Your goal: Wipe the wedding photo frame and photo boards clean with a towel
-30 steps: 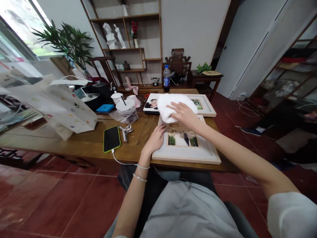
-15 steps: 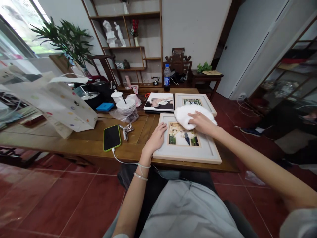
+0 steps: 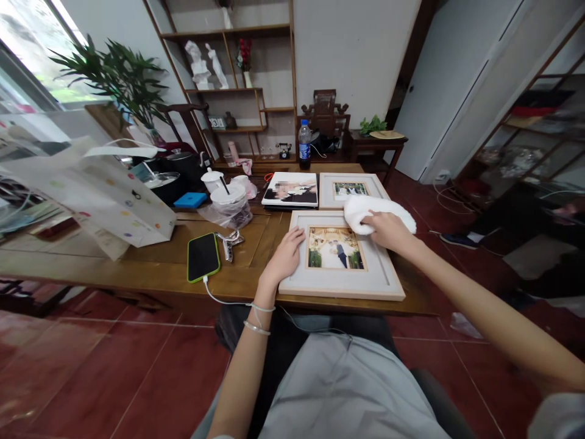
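Note:
A white framed photo [image 3: 381, 281] lies flat near the front edge of the wooden table [image 3: 137, 265]. My left hand [image 3: 286, 257] rests on the frame's left border with its fingers flat. Over the frame's upper right corner, my right hand [image 3: 388, 230] presses down on a white cloth [image 3: 365, 209] and grips it. Behind this frame lie a second framed photo [image 3: 329, 190] and a photo album [image 3: 290, 189].
A phone in a green case [image 3: 203, 256] on a white cable and a metal clip [image 3: 231, 241] lie left of the frame. Further left stand lidded cups [image 3: 227, 198], a blue box [image 3: 191, 199], a black pot [image 3: 171, 177] and a spotted paper bag [image 3: 91, 195]. A drink bottle [image 3: 304, 145] stands at the table's back.
My right hand has slid the white cloth from the frame's top left across to its upper right corner. The album and rear frame behind are now uncovered. My left hand has stayed put.

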Demonstrator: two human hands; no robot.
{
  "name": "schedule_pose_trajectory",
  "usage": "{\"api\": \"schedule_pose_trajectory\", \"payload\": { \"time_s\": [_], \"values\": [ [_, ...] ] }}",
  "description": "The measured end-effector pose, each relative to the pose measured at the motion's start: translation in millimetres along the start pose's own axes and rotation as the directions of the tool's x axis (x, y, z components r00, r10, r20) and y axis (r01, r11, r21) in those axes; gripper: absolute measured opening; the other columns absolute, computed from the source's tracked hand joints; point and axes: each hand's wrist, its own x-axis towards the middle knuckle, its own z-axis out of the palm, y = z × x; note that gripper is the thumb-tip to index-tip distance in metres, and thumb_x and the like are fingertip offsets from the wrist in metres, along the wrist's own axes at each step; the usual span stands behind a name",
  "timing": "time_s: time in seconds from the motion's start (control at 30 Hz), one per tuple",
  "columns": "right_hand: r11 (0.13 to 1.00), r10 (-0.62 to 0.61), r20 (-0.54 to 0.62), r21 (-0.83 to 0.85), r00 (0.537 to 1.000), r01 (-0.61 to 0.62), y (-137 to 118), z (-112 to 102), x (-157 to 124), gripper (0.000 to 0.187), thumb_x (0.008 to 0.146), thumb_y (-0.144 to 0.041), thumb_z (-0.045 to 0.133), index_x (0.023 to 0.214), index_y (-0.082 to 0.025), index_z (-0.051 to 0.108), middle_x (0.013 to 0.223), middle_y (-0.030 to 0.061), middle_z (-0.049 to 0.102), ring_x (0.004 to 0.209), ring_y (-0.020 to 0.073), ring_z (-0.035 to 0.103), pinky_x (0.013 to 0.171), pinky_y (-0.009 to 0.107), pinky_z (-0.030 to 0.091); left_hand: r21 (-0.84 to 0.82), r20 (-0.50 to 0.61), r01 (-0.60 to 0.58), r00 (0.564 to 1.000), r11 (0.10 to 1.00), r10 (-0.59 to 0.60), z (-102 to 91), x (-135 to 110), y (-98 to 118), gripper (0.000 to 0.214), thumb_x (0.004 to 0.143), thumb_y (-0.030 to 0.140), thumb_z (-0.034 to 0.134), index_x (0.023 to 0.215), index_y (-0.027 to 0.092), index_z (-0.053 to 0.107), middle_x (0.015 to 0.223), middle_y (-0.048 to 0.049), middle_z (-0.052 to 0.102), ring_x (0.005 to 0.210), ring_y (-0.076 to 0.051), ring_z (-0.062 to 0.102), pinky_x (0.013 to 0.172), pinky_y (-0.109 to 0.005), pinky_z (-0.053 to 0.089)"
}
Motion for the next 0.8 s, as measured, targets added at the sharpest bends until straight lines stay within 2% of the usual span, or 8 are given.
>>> {"api": "schedule_pose_trajectory", "payload": {
  "time_s": [0.1, 0.23, 0.33, 0.43, 0.5, 0.57, 0.67, 0.8],
  "values": [
    [0.998, 0.064, 0.018, -0.025, 0.998, -0.063, -29.1, -6.7, -8.1, 0.040, 0.068, -0.004, 0.043, 0.100, -0.015, 0.063, 0.089, 0.0146, 0.065, 0.078, 0.0263, 0.060, 0.059, 0.031, 0.036, 0.004, -0.002, -0.006, 1.000, 1.000, 0.006, 0.3, 0.0, 0.2, 0.042, 0.083, 0.005, 0.036, 0.119, 0.015, 0.054, 0.132, -0.0111, 0.049, 0.131, -0.022, 0.034, 0.108, -0.050, 0.030],
    [1.000, -0.019, 0.096, -0.016, 0.995, 0.021, -58.5, -20.2, -28.6, 0.036, 0.068, -0.005, 0.045, 0.096, -0.017, 0.064, 0.085, 0.0136, 0.066, 0.077, 0.0253, 0.060, 0.058, 0.030, 0.035, 0.013, -0.005, -0.002, 1.000, 1.000, 0.002, 1.1, 0.0, 0.0, 0.041, 0.083, 0.005, 0.035, 0.119, 0.014, 0.054, 0.132, -0.0117, 0.049, 0.131, -0.022, 0.034, 0.108, -0.049, 0.030],
    [0.998, -0.067, 0.122, 0.011, 0.990, 0.066, -66.0, -28.9, -43.3, 0.036, 0.067, -0.006, 0.046, 0.097, -0.019, 0.064, 0.084, 0.0123, 0.066, 0.074, 0.0255, 0.060, 0.057, 0.030, 0.034, 0.021, -0.002, -0.004, 1.000, 1.000, 0.004, 1.8, -0.1, -1.0, 0.041, 0.083, 0.005, 0.035, 0.118, 0.013, 0.054, 0.133, -0.0118, 0.049, 0.131, -0.022, 0.034, 0.109, -0.047, 0.030],
    [0.999, -0.037, 0.114, 0.037, 0.993, 0.033, -60.5, -30.8, -46.5, 0.043, 0.067, -0.007, 0.045, 0.104, -0.023, 0.061, 0.084, 0.0103, 0.066, 0.072, 0.0259, 0.060, 0.056, 0.030, 0.033, 0.026, 0.004, -0.014, 1.000, 1.000, 0.013, 1.9, -0.1, -1.8, 0.041, 0.083, 0.005, 0.035, 0.119, 0.013, 0.053, 0.133, -0.0115, 0.049, 0.132, -0.021, 0.033, 0.109, -0.046, 0.030],
    [0.998, 0.009, 0.079, 0.055, 0.997, -0.014, -50.9, -27.3, -39.2, 0.046, 0.068, -0.008, 0.045, 0.109, -0.023, 0.058, 0.088, 0.0099, 0.066, 0.075, 0.0262, 0.060, 0.057, 0.030, 0.034, 0.028, 0.007, -0.014, 1.000, 1.000, 0.014, 1.4, 0.0, -1.7, 0.040, 0.083, 0.005, 0.035, 0.118, 0.011, 0.054, 0.133, -0.0125, 0.048, 0.132, -0.021, 0.033, 0.109, -0.046, 0.030],
    [0.996, 0.046, 0.017, 0.074, 0.999, -0.047, -38.6, -20.4, -25.5, 0.048, 0.069, -0.008, 0.043, 0.113, -0.022, 0.056, 0.094, 0.0102, 0.065, 0.080, 0.0260, 0.059, 0.060, 0.030, 0.035, 0.028, 0.008, -0.012, 1.000, 1.000, 0.012, 0.7, 0.0, -1.3, 0.039, 0.083, 0.005, 0.035, 0.118, 0.011, 0.054, 0.133, -0.0129, 0.048, 0.132, -0.021, 0.033, 0.109, -0.046, 0.030],
    [0.996, 0.040, -0.061, 0.086, 0.997, -0.035, -21.0, -7.4, 1.0, 0.051, 0.070, -0.005, 0.041, 0.118, -0.019, 0.052, 0.105, 0.0111, 0.062, 0.090, 0.0257, 0.056, 0.067, 0.030, 0.037, 0.024, 0.008, -0.014, 1.000, 1.000, 0.013, 0.2, -0.2, -0.9, 0.040, 0.084, 0.005, 0.035, 0.117, 0.013, 0.054, 0.133, -0.0114, 0.049, 0.132, -0.021, 0.033, 0.109, -0.047, 0.030],
    [0.999, -0.019, -0.073, 0.049, 0.997, 0.023, -10.1, 5.2, 28.4, 0.051, 0.070, -0.005, 0.042, 0.118, -0.016, 0.053, 0.108, 0.0142, 0.059, 0.093, 0.0271, 0.055, 0.076, 0.032, 0.036, 0.020, 0.003, -0.011, 1.000, 1.000, 0.011, 0.6, -0.5, -0.5, 0.039, 0.083, 0.006, 0.036, 0.118, 0.013, 0.054, 0.133, -0.0120, 0.049, 0.132, -0.022, 0.033, 0.109, -0.047, 0.030]
  ]
}}
